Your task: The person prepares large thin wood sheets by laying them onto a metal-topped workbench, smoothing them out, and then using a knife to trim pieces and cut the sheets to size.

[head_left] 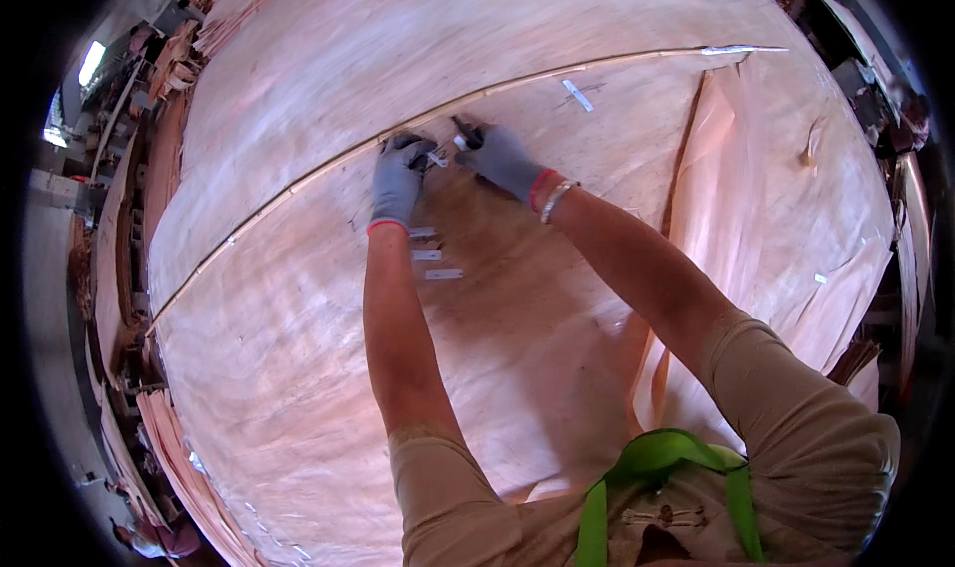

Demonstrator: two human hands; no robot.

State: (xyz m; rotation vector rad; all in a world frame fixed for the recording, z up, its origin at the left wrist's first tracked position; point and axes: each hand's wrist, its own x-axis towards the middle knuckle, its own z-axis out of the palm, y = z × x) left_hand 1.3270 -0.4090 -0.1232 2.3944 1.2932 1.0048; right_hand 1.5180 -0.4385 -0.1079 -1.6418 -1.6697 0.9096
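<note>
My left hand [398, 181], in a grey glove with a red cuff, is closed just below a long thin bamboo stick [288, 191]. A small white strip [438, 159] shows at its fingertips, seemingly pinched there. To its right, my right hand [505, 161], gloved alike, closes around a dark slim tool [464, 129] whose kind I cannot make out. A bit of white shows by those fingers too. Both hands rest over a large pale wood veneer sheet [298, 368]. Several white strips, one of them a tape-like strip [444, 275], lie on the sheet below my left hand.
Another white strip [577, 95] lies farther up the sheet. At right, a loose veneer piece [721, 169] runs lengthwise with a dark gap along its edge. Stacked veneer [119, 259] lines the left side. A person [149, 539] appears at the lower left.
</note>
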